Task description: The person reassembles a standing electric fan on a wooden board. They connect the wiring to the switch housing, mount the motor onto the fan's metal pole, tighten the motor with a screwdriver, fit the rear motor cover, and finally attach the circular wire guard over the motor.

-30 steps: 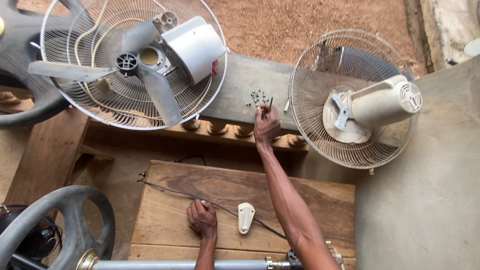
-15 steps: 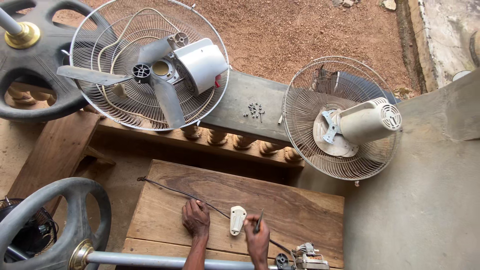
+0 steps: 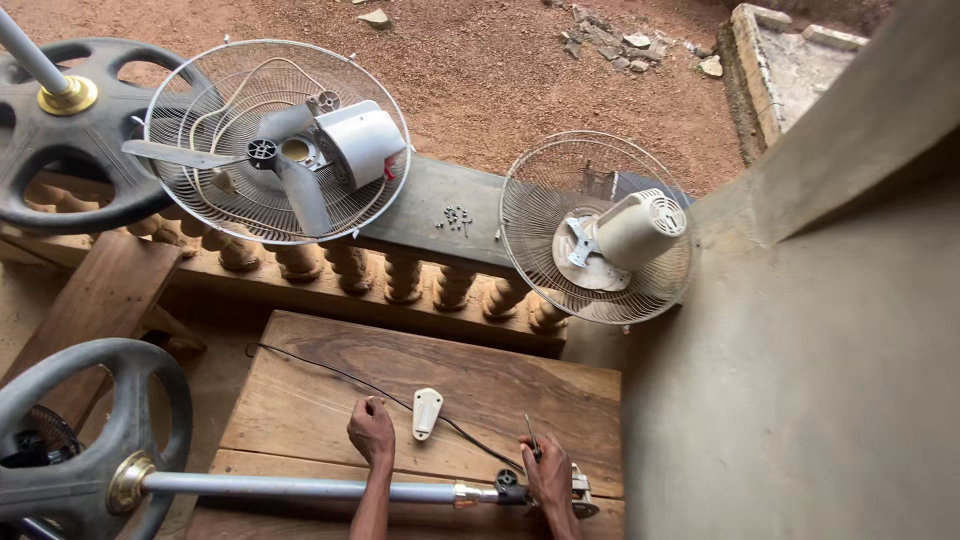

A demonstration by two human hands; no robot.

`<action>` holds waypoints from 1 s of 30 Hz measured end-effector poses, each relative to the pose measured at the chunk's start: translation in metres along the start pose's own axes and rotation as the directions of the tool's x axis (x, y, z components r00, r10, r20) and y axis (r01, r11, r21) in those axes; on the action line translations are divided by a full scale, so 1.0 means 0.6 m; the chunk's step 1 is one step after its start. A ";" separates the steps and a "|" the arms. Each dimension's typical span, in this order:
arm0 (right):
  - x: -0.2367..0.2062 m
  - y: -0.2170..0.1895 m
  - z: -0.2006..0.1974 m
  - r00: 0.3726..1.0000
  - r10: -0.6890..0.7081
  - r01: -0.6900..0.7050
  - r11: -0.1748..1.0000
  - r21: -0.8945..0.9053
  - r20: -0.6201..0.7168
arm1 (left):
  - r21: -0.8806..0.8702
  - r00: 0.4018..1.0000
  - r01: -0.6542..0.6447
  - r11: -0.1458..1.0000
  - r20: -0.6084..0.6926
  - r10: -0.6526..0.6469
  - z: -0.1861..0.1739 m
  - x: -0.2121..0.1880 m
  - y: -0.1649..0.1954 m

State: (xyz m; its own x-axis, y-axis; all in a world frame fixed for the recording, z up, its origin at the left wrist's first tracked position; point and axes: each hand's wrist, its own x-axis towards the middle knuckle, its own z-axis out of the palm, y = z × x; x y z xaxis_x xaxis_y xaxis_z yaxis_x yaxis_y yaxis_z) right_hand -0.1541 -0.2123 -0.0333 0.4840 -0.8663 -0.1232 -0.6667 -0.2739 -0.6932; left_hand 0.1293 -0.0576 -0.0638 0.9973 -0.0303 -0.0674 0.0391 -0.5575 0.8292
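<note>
On the wooden table [image 3: 300, 400] — left hand [image 3: 371, 432] fisted empty, right hand [image 3: 549, 474] fingers gripping a screwdriver [image 3: 530, 433].

Tabletop [image 3: 480, 375]: brown wood is being shown, streaked with darker grain along the planks. Small plastic cover [image 3: 426, 413]: cream-white. Cord [image 3: 330, 372]: thin and black, being seen against the brown. Pole [image 3: 300, 488]: pale grey metal, with a brass-coloured collar at each end. Round base [image 3: 130, 420]: dark grey, spoked. Second round base [image 3: 70, 165]: the same dark grey, brass at the hub. Left fan [image 3: 275, 140]: white wire guard, grey blades, white motor housing with a spot of red. Right fan [image 3: 597, 228]: white guard, cream motor. Balusters [image 3: 400, 275]: light brown turned wood. Ground [image 3: 520, 70]: reddish-brown earth. Wall [image 3: 800, 350]: dull grey-green cement.
</note>
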 end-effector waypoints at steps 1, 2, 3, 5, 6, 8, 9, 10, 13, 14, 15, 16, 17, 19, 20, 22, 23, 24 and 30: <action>0.002 0.009 -0.024 0.996 0.080 -0.082 0.996 0.042 0.046 | -0.066 0.998 -0.003 0.998 0.062 0.007 -0.004 -0.042 0.013; 0.010 0.015 -0.038 1.000 -0.014 0.014 0.997 -0.076 0.002 | -0.128 0.992 0.002 0.992 0.127 0.014 -0.009 -0.086 0.024; 0.004 0.025 -0.051 0.995 -0.099 0.093 0.975 -0.202 -0.018 | -0.131 0.971 -0.032 0.991 0.230 0.061 -0.012 -0.128 0.031; -0.007 0.050 -0.073 0.977 0.155 -0.145 0.986 -0.077 0.144 | -0.125 0.890 -0.101 0.987 0.432 0.146 -0.011 -0.220 0.044; -0.013 0.059 -0.074 0.989 0.114 -0.108 0.992 -0.060 0.099 | -0.119 0.834 -0.154 0.981 0.517 0.193 -0.012 -0.249 0.046; -0.024 0.079 -0.077 0.995 0.092 -0.092 0.996 -0.003 0.025 | -0.231 0.648 -0.422 0.877 0.599 0.470 -0.007 -0.289 0.046; -0.030 0.088 -0.078 0.994 0.110 -0.110 0.993 0.038 -0.003 | -0.143 0.593 -0.464 0.874 0.683 0.426 -0.007 -0.309 0.041; -0.032 0.093 -0.079 0.993 0.111 -0.113 0.989 0.093 0.029 | -0.061 0.537 -0.515 0.855 0.755 0.377 0.000 -0.321 0.039; -0.057 0.095 -0.087 0.992 0.126 -0.128 0.981 0.146 0.024 | 0.145 0.338 -0.630 0.763 0.936 0.101 0.011 -0.351 0.025; -0.065 0.095 -0.092 0.996 0.089 -0.086 0.987 0.138 -0.022 | 0.148 0.349 -0.651 0.744 0.929 0.120 0.013 -0.367 0.021; -0.070 0.092 -0.095 0.997 0.049 -0.039 0.990 0.133 -0.067 | 0.155 0.362 -0.674 0.722 0.921 0.141 0.013 -0.378 0.020; -0.075 0.090 -0.099 0.998 0.040 -0.033 0.989 0.145 -0.047 | 0.165 0.374 -0.695 0.700 0.914 0.157 0.008 -0.391 0.015; -0.080 0.087 -0.104 0.999 0.031 -0.026 0.987 0.157 -0.028 | 0.176 0.408 -0.697 0.695 0.895 0.182 0.005 -0.405 0.011; -0.086 0.075 -0.112 0.998 -0.050 0.045 0.986 0.159 0.025 | 0.192 0.468 -0.710 0.677 0.848 0.250 0.001 -0.422 0.013; -0.089 0.070 -0.116 0.991 -0.117 0.107 0.984 0.144 0.068 | 0.214 0.481 -0.709 0.672 0.843 0.239 -0.001 -0.427 0.016; -0.100 0.062 -0.118 0.961 -0.215 0.194 0.972 0.130 0.175 | 0.259 0.512 -0.698 0.668 0.833 0.211 -0.008 -0.438 0.018; -0.104 0.058 -0.117 0.940 -0.254 0.228 0.965 0.133 0.229 | 0.243 0.518 -0.706 0.666 0.817 0.252 -0.011 -0.443 0.020; -0.107 0.052 -0.112 0.913 -0.293 0.262 0.955 0.141 0.284 | 0.229 0.526 -0.714 0.662 0.799 0.291 -0.016 -0.445 0.022; -0.126 0.028 -0.088 0.823 -0.365 0.392 0.920 0.031 0.436 | 0.143 0.510 -0.763 0.630 0.732 0.452 -0.045 -0.462 0.016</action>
State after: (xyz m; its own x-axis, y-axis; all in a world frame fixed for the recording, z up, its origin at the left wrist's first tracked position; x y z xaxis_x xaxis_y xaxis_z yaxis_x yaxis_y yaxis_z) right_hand -0.2319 -0.1738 0.0017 0.8886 -0.4307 -0.1581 -0.4062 -0.5783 -0.7076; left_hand -0.1451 -0.0320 -0.0223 0.4806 -0.8745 -0.0654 -0.7456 -0.4467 0.4945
